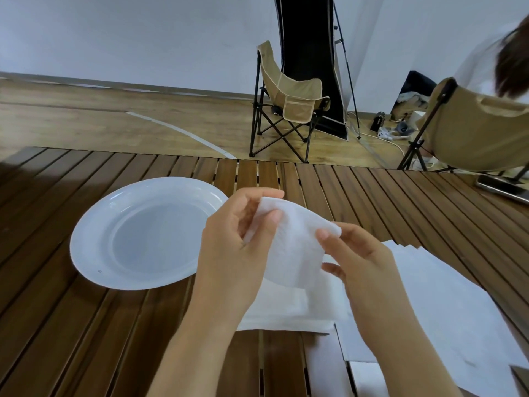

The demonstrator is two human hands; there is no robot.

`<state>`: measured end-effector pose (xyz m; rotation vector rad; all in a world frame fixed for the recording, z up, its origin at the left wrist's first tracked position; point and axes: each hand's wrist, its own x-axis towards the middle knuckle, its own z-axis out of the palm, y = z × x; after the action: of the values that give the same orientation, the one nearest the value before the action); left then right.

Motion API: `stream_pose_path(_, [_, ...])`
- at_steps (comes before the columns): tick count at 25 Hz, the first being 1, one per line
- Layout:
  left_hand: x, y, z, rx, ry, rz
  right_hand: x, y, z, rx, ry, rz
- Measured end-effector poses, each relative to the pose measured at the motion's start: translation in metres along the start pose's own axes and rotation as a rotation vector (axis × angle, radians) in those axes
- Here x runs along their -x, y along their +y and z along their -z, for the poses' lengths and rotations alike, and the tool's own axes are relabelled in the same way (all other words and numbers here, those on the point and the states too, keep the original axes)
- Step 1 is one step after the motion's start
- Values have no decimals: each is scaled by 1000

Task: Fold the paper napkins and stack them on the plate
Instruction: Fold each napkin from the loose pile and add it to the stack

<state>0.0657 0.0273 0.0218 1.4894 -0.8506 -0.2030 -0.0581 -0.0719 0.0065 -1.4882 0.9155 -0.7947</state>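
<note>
A white paper napkin (292, 242) hangs in the air above the slatted wooden table, its lower part draping onto the table near me. My left hand (237, 250) pinches its upper left corner between thumb and fingers. My right hand (363, 262) pinches the upper right corner. A white plate (94, 224) lies on the table to the left of my hands, with nothing on it. More white napkins (446, 299) lie spread flat at the right, partly under my right forearm.
A phone (503, 188) lies near the table's far right edge. Beyond the table stand two beige folding chairs (289, 101), a black backdrop on a stand, cables on the wooden floor, and a person at the top right.
</note>
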Motion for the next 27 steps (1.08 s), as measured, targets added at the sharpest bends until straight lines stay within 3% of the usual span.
stream_pose_path(3, [-1, -3, 3, -28, 22, 21, 2, 1, 1, 58, -8, 27])
stream_pose_path(9, [1, -20, 12, -361, 94, 58, 2, 0, -2, -7, 39, 92])
stream_pose_path(13, [2, -25, 12, -430, 27, 188, 1, 6, -9, -24, 42, 40])
stream_pose_path(18, [4, -42, 15, -633, 60, 288, -1, 17, -17, 240, 7, -45])
stream_pose_path(21, [6, -53, 18, -634, 58, 412, 0, 24, -24, 406, 24, -35])
stream_pose_path(27, [7, -56, 18, -662, 96, 490, 2, 30, -31, 470, 72, 53])
